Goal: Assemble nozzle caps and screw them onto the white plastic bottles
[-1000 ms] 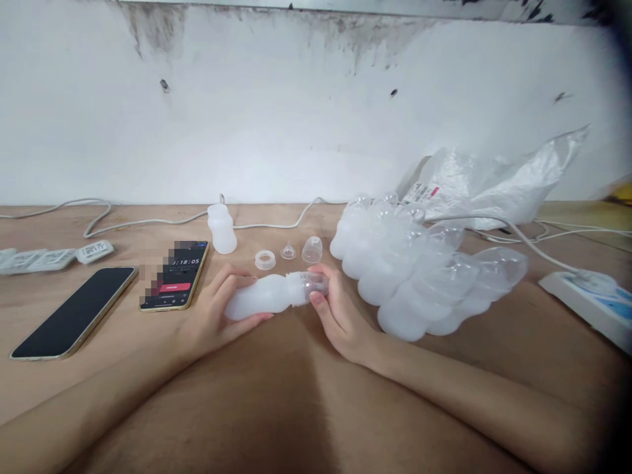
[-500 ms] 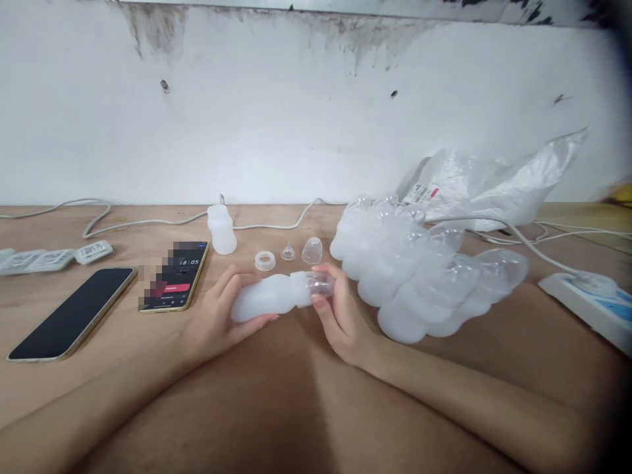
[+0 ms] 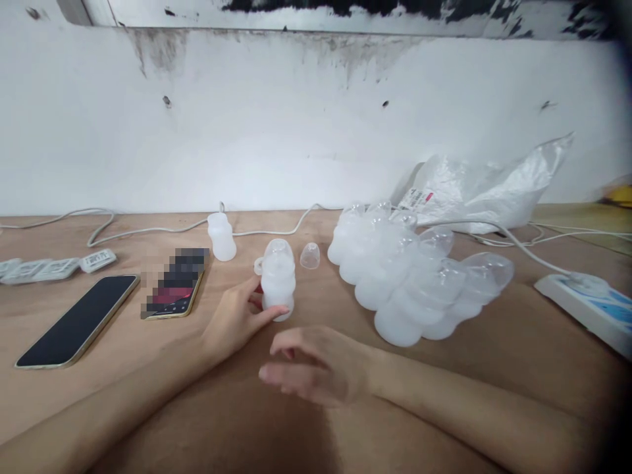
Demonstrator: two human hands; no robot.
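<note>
A frosted baby bottle (image 3: 279,280) with a clear domed cap stands upright in front of me. The fingers and thumb of my left hand (image 3: 239,316) are wrapped round its lower part. My right hand (image 3: 320,365) is in the air nearer to me, somewhat blurred, with its fingers apart and nothing in them. Just behind the held bottle, a collar ring (image 3: 258,265) shows only in part, and the small clear teat is hidden. A loose clear cap (image 3: 310,256) sits to the right. Farther back at left is an uncapped bottle body (image 3: 222,237).
Several capped bottles (image 3: 395,283) stand in a cluster at right. Behind them lies a plastic bag (image 3: 474,194). A power strip (image 3: 587,299) is at far right, with cables along the wall. Two phones (image 3: 79,322) and several small labelled packs (image 3: 49,268) lie at left.
The held bottle has gone from lying sideways between both hands to upright in my left hand. My right hand has let go of its cap and moved toward me.
</note>
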